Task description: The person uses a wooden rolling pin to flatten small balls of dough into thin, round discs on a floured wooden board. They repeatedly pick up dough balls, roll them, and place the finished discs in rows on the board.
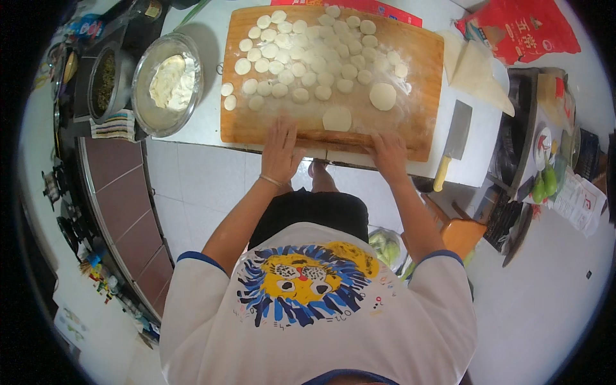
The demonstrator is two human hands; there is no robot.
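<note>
A brown wooden rolling pin [333, 138] lies along the near edge of a floured wooden board [256, 128]. My left hand [280, 147] rests flat at the pin's left end, fingers stretched forward over the board. At the other end, my right hand [389, 154] has its fingers curled over the pin. Just beyond the pin lies a flat round dough wrapper [337, 119], and a second rolled wrapper [383, 96] sits farther right. Many small dough pieces [300, 95], pressed into discs, cover the far part of the board, dusted with flour.
Right of the board lies a cleaver [457, 131] with a yellow handle, its handle end over the table edge. To the left stand a clear bowl [142, 96] holding pale dough and a pot [128, 74] of dark green filling. A red bag [523, 29] lies far right.
</note>
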